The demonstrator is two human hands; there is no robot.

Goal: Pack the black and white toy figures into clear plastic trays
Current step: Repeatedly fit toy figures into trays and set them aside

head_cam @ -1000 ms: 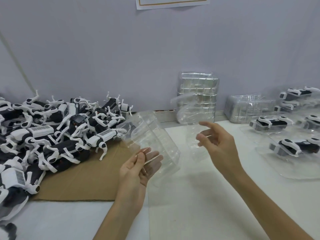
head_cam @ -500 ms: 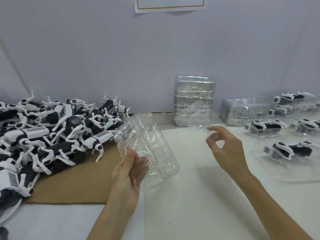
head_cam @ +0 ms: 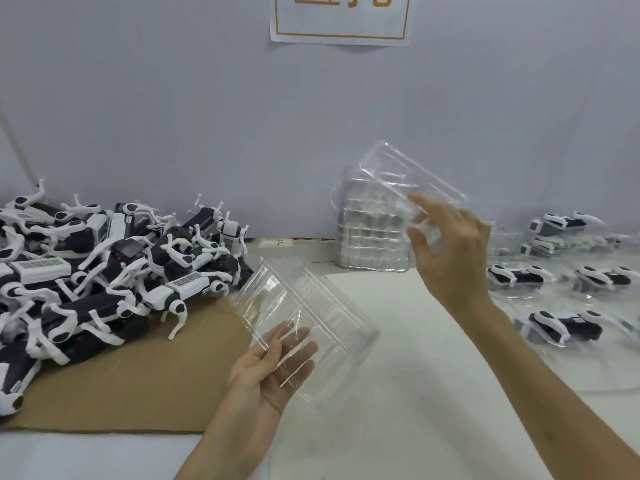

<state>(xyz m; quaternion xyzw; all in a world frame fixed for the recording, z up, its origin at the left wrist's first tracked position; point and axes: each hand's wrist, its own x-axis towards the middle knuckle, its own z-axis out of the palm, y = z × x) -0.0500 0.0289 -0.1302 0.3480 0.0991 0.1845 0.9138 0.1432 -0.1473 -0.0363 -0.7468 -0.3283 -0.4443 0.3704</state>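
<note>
My left hand point(head_cam: 273, 365) holds a clear plastic tray point(head_cam: 311, 313) by its near end, thumb on top and fingers under it, tilted above the table. My right hand point(head_cam: 450, 251) is raised at the right and grips a second clear tray point(head_cam: 398, 171) by its lower edge, lifted in front of the stack of empty trays point(head_cam: 370, 237). A heap of black and white toy figures point(head_cam: 104, 271) lies at the left on brown cardboard point(head_cam: 138, 375).
Packed figures in clear trays point(head_cam: 561, 323) lie spread over the right side of the white table point(head_cam: 398, 410). A grey wall with a paper sign point(head_cam: 339, 19) closes the back. More empty trays point(head_cam: 502, 240) stand behind my right hand.
My right hand has risen from table height and now grips a clear tray lifted off the stack. My left hand keeps its tray, nearly still. The view has tilted upward.
</note>
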